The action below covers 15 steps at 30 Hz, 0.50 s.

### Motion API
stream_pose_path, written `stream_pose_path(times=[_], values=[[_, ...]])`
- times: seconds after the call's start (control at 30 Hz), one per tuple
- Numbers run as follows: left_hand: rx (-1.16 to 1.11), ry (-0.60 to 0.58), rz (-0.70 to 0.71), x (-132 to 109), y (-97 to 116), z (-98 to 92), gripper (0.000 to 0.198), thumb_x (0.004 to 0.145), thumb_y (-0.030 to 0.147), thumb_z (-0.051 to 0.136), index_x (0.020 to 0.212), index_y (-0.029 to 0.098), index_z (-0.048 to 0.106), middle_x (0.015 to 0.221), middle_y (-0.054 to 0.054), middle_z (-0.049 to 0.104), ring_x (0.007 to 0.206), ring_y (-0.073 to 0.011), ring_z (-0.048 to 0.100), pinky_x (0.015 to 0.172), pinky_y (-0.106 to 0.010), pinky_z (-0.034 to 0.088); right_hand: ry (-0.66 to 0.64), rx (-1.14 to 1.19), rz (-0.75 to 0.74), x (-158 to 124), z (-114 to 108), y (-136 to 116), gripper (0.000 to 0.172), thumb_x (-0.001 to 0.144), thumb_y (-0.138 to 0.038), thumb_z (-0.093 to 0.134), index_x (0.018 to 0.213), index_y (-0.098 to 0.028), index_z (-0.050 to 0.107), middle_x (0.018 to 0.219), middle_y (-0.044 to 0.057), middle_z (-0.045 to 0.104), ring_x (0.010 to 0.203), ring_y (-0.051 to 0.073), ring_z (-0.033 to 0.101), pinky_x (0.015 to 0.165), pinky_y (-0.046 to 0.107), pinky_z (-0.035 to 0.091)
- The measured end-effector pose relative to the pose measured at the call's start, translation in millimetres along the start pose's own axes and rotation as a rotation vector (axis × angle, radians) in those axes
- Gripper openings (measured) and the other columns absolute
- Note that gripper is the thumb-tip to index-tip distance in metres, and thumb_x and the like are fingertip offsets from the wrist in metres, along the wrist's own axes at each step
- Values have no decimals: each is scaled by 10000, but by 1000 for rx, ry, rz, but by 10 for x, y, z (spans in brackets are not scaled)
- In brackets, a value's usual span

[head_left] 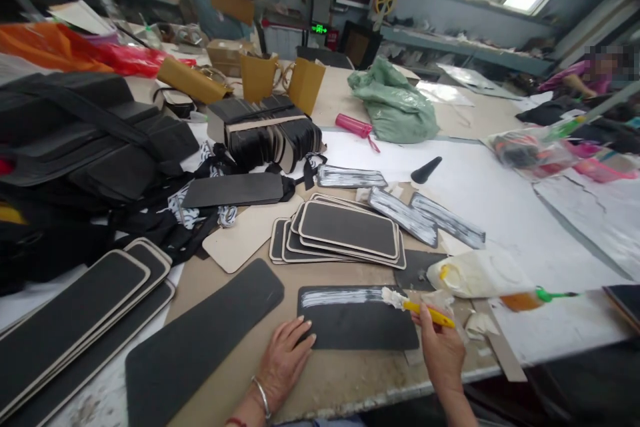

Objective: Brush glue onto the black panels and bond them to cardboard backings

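Note:
A black rectangular panel point(360, 332) lies flat before me, with a streak of white paste along its far edge. My left hand point(286, 353) rests with fingers stretched out, the fingertips on the panel's left end. In my right hand point(443, 347) is a brush point(429, 313) with a yellow handle, its paste-covered bristles touching the panel near the right end of the streak. Just beyond lies a stack of black panels with pale borders point(347, 228). Several black strips smeared white point(403, 215) lie behind and right of that stack. A longer black panel point(205, 340) is at the left.
Long pale-edged panels point(75, 320) are piled at the far left, below a heap of black pieces point(90, 127). A strapped bundle point(270, 137) stands behind. To the right lie a white plastic container point(480, 273) and an orange bottle with green nozzle point(530, 297). Another person works across the table.

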State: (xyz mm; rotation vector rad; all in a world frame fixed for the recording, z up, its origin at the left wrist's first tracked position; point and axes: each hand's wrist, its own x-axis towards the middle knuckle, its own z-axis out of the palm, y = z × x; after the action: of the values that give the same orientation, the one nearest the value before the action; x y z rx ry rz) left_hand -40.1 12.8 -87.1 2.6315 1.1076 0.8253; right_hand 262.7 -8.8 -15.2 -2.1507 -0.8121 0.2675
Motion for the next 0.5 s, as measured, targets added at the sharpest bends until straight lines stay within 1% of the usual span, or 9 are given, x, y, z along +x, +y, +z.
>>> stream_pose_path(times=[0.13,0.27,0.37,0.43,0.5], values=[[43,48,50,5,-21,7,264,850,136,429,1014,228,615,1062,-60,646,1054,-193,552,849,-361,467,104,-163,-93,112,-125,135,609,697,-714,405,820,-159,625,660,87,673,668,267,645,581,339,467],[91,54,117,-11,-76,38,264,840,162,458,1042,236,613,1077,-49,643,1056,-182,553,856,-325,459,148,-189,-230,69,-264,109,567,742,-677,401,801,-158,624,729,98,675,641,232,637,570,313,467],[127,58,165,-26,-125,63,261,837,192,471,1048,244,615,1079,-41,646,1042,-177,565,843,-297,463,157,-164,-282,39,-517,26,484,760,-614,457,825,-163,621,755,79,672,649,212,637,603,296,475],[152,61,197,-19,-147,69,250,836,210,473,1030,252,625,1065,-35,654,1026,-171,576,831,-281,467,184,-135,-270,84,-731,-35,434,761,-577,494,849,-172,618,789,66,671,693,206,641,659,288,478],[195,74,236,7,-158,66,239,839,221,465,996,260,640,1034,-25,667,989,-166,596,804,-272,477,240,-116,-233,206,-915,-77,410,762,-560,509,865,-177,615,832,66,670,739,206,638,694,284,473]])
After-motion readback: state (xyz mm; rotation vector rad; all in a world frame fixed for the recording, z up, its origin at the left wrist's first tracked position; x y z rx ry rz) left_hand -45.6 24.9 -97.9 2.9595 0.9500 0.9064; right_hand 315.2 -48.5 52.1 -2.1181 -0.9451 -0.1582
